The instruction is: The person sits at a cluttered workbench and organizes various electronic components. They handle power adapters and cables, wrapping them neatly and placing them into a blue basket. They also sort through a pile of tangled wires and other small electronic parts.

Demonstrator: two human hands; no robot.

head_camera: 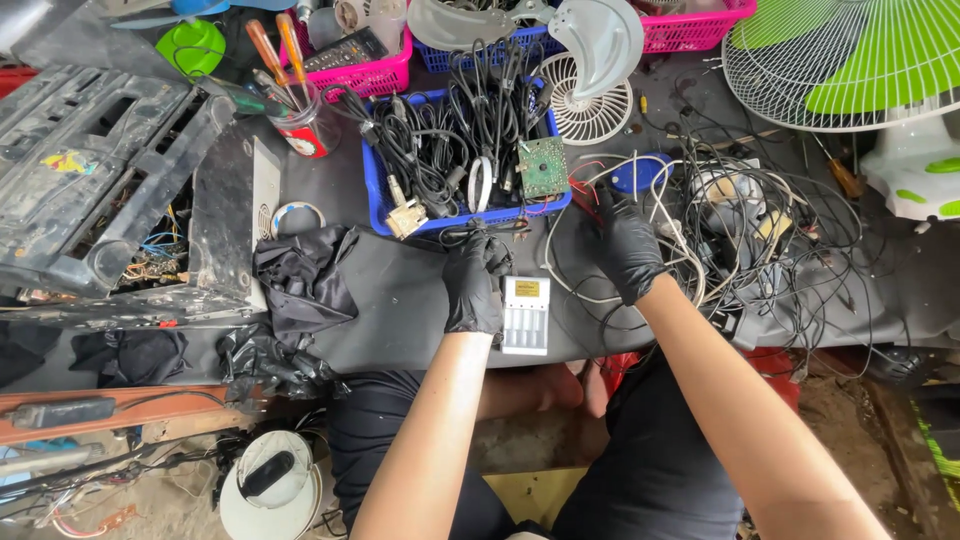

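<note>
Head view: at mid-frame we see the left hand [473, 283] curled, its fingers pinching a thin dark wire just above the white battery charger [526, 315] on the bench [400, 300]; the right hand [627, 245] grips tangled white cable [570, 285]. We judge the wire light and limp, best pinched near its end.

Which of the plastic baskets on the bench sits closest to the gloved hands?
The blue basket full of black cables, just beyond the left hand and right hand. The pink basket and the other pink basket sit farther back.
</note>
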